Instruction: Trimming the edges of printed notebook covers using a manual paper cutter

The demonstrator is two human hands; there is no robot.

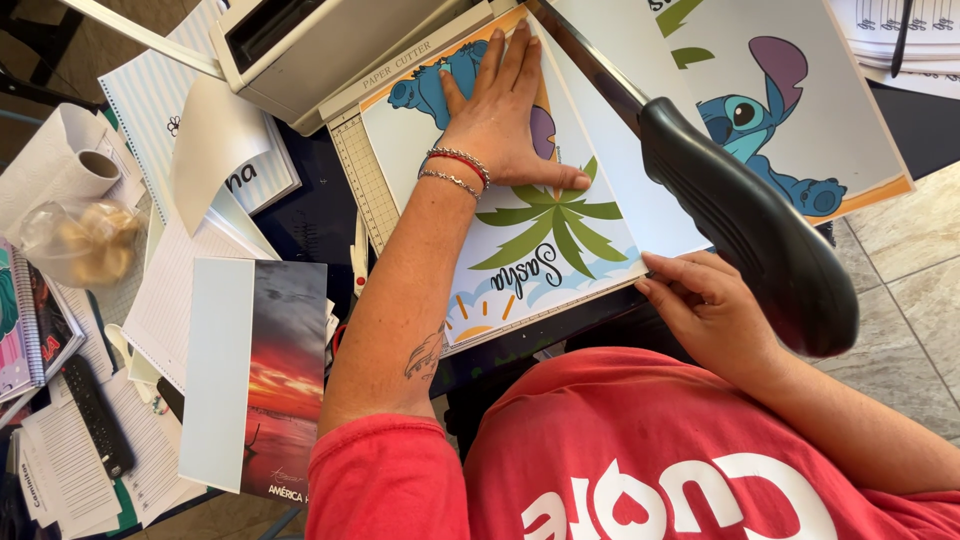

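A cluttered dark desk [310, 215] over a tiled floor [900, 250] holds a paper cutter [352, 150], its far end cut off by the frame. The left hand [497, 120] lies flat, fingers spread, pressing a printed cartoon sheet [545, 235] onto the cutter bed. The right hand [708, 305] rests at the sheet's near corner under the raised black blade handle [755, 225]; whether it pinches the paper cannot be told. A sunset photo card [283, 375] lies left.

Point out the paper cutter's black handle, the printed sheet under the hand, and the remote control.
black handle [755, 235], head view, middle of the grip.
printed sheet [545, 225], head view, green palm leaves.
remote control [97, 418], head view, middle of its body.
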